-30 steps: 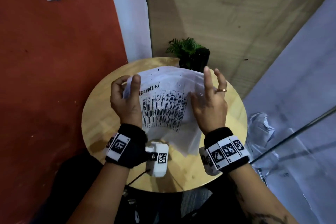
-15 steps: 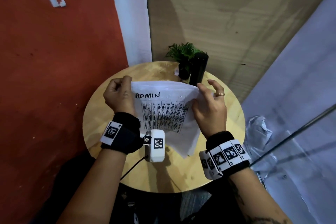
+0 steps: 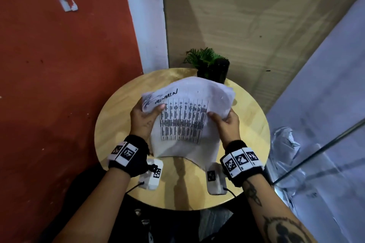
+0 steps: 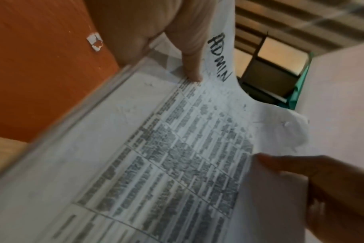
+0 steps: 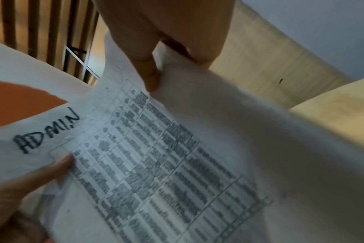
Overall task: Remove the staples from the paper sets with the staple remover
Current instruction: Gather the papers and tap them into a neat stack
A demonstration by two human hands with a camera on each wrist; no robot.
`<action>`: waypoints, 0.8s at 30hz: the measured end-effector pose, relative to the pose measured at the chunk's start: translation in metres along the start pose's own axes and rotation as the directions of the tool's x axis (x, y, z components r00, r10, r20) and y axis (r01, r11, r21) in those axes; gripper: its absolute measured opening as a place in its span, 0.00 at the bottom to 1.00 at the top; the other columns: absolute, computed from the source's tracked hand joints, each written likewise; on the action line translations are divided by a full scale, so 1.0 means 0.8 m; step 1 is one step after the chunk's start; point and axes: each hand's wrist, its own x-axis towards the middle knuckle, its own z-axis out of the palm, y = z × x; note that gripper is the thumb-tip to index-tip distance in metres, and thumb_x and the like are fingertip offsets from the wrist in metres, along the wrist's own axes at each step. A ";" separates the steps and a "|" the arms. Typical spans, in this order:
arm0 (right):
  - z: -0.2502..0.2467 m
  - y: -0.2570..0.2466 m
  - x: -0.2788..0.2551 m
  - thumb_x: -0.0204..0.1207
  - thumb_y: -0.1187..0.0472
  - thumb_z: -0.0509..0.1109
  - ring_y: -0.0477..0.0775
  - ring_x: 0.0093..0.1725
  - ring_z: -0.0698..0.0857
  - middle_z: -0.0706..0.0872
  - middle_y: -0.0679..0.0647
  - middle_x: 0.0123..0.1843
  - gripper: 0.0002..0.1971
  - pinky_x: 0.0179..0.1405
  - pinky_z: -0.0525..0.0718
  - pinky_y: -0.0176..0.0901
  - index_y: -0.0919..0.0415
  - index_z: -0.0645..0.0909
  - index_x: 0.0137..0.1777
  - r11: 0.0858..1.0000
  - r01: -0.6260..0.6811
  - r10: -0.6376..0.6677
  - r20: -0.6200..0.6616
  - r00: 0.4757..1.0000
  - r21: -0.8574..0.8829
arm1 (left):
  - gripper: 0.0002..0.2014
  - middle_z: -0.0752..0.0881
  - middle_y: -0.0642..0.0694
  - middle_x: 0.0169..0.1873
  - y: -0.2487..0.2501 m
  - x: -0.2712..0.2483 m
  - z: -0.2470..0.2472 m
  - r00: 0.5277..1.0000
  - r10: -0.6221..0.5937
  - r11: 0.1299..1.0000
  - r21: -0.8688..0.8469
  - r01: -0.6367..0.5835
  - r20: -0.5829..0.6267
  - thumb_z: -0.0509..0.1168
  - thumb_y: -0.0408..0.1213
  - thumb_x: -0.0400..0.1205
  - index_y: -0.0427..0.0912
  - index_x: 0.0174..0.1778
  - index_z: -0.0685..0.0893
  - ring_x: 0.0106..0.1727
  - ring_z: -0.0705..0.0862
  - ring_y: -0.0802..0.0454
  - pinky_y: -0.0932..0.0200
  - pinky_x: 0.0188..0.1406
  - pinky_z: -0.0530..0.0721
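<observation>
Round wooden table [image 3: 118,124] fills the middle of the head view, red wall at left, pale wood panel at upper right. A small potted plant [image 3: 205,59] and a dark cylinder [image 3: 222,70] stand at the table's far edge, top centre.

Paper set [image 3: 183,120] is held up above the table centre, printed table facing the camera, "ADMIN" handwritten near its upper-left corner. Its top edge curls over away from the camera; lower sheets hang toward the near rim.

Left hand [image 3: 143,120] grips the left edge of the paper set, thumb on the front just under the writing, fingers behind. Right hand [image 3: 227,124] grips the right edge the same way, thumb on the front, fingers hidden behind the sheet. Both wrist views confirm a thumb pressed on the printed face; each is blurred.

No staple remover visible in any view. No staple can be made out either; small dimples near the top edge are too blurry to call.

Step, as judged: handling and checking the set, looking for the staple, not pulling yet. Next move probably calls for laying the set flat on the table, freeing one hand, finding the remover and bringing it to the stapled corner.
</observation>
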 end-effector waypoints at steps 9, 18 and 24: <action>0.015 -0.021 -0.025 0.67 0.51 0.76 0.59 0.68 0.77 0.73 0.57 0.72 0.47 0.54 0.75 0.38 0.51 0.47 0.78 0.905 0.327 -0.378 -0.159 0.912 -0.272 | 0.27 0.84 0.48 0.46 0.007 -0.028 0.015 0.977 0.125 0.989 -0.062 -0.137 -0.174 0.80 0.57 0.57 0.55 0.46 0.77 0.47 0.83 0.53 0.51 0.55 0.84; -0.006 -0.041 -0.018 0.73 0.56 0.70 0.65 0.43 0.83 0.67 0.70 0.74 0.23 0.33 0.84 0.50 0.57 0.77 0.69 0.501 0.556 -0.640 0.148 0.754 -0.663 | 0.14 0.78 0.51 0.30 0.036 0.012 0.042 0.881 0.086 0.983 -0.105 -0.152 -0.465 0.72 0.30 0.76 0.51 0.40 0.75 0.24 0.77 0.71 0.74 0.31 0.75; -0.011 -0.041 -0.022 0.79 0.59 0.56 0.65 0.41 0.83 0.64 0.70 0.76 0.21 0.36 0.84 0.50 0.56 0.76 0.70 0.500 0.591 -0.633 0.199 0.748 -0.633 | 0.16 0.78 0.52 0.29 0.037 0.013 0.030 0.901 0.100 0.989 -0.056 -0.136 -0.421 0.75 0.33 0.72 0.55 0.40 0.75 0.24 0.77 0.71 0.75 0.32 0.74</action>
